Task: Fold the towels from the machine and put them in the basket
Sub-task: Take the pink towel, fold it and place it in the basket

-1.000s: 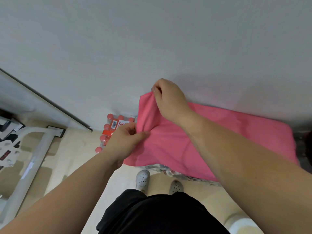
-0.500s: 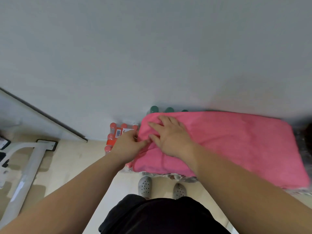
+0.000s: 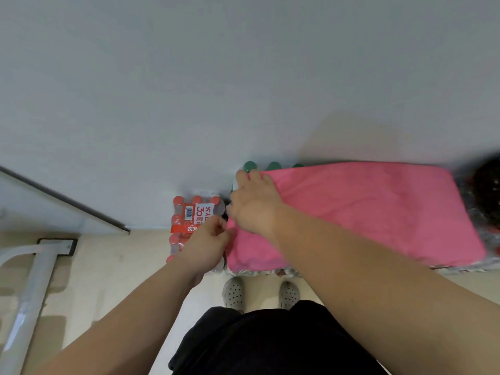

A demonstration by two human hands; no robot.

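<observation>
Pink towel point(image 3: 378, 212) spread flat atop shrink-wrapped bottle packs against wall. Left hand point(image 3: 208, 240) at towel's near-left edge, fingers point(image 3: 226, 231) curled, pinching the cloth. Right hand point(image 3: 254, 207) laid over far-left corner, fingers stretched along the edge; cannot tell whether they grip. Red-capped bottle pack point(image 3: 189, 216) just left of towel. Green caps point(image 3: 250, 165) behind corner.

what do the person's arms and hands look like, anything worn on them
The left hand and right hand are ungloved; no ring, watch or bracelet shows. Both forearms are bare to the frame's edge, no sleeve in sight. Lower down: black clothing and grey perforated clogs.
</observation>
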